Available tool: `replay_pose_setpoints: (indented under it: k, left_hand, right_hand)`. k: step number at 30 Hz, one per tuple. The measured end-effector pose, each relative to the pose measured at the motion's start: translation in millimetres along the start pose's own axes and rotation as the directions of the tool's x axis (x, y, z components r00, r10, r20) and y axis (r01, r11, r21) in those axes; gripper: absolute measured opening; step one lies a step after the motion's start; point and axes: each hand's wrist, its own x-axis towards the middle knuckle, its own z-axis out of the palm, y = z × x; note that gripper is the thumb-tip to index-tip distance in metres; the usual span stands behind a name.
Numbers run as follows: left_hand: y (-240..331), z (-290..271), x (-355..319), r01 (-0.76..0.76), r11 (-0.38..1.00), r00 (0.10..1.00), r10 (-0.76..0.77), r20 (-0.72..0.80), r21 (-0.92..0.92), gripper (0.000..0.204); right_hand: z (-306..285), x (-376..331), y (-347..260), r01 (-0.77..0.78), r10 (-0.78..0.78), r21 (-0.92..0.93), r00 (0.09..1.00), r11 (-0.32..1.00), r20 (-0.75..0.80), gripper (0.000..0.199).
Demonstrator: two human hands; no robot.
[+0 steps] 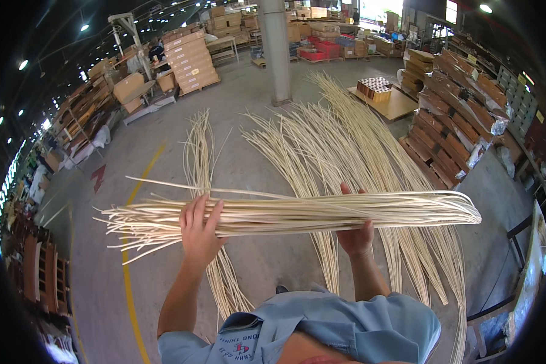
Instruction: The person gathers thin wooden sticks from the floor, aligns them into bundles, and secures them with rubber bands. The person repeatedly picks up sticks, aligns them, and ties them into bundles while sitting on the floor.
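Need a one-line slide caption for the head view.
Both hands, left and right, hold a bundle of rattan strips level.

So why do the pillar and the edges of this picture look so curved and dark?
Head view: the fisheye lens bends straight lines near the rim, so the pillar leans, and the corners fall black. Ceiling lamps glare as bright spots. The bundle of pale strips in the left hand and right hand is sharp and evenly lit.

Grey concrete floor (255, 121) with a yellow painted line (127, 267), long pale rattan strips (346, 139) fanned out across it, a thinner bundle (199, 151) lying just left, cardboard stacks (191, 60) further back
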Motion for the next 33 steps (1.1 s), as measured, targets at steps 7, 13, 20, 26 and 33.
replay_pose_setpoints:
  k: [7, 13, 20, 26, 33]
  left_hand:
    - [-135.1, 115.0, 64.0, 0.090, 0.995, 0.983, -0.083, 0.165, -0.035, 0.095]
    - [-255.6, 246.4, 135.4, 0.124, 0.990, 0.979, -0.111, 0.169, -0.071, 0.090]
    - [-401.1, 331.0, 202.3, 0.152, 0.987, 0.978, -0.144, 0.149, -0.046, 0.082]
    - [-521.2, 364.3, 240.2, 0.214, 0.977, 0.969, -0.212, 0.128, -0.002, 0.084]
    - [-636.6, 401.9, 217.2, 0.237, 0.967, 0.963, -0.222, 0.150, -0.093, 0.081]
  right_hand:
    - [-47.1, 115.6, 115.7, -0.033, 0.029, -0.035, 0.993, 0.999, -0.118, 0.080]
    - [-125.8, 236.2, 234.8, -0.094, 0.090, -0.013, 0.977, 0.995, -0.195, 0.080]
    - [-163.7, 361.8, 369.4, -0.339, 0.334, 0.038, 0.894, 0.940, -0.299, 0.095]
    - [-150.8, 459.6, 469.5, -0.395, 0.386, 0.022, 0.884, 0.919, -0.263, 0.096]
    - [-126.3, 484.5, 572.8, -0.446, 0.418, -0.011, 0.847, 0.895, -0.329, 0.094]
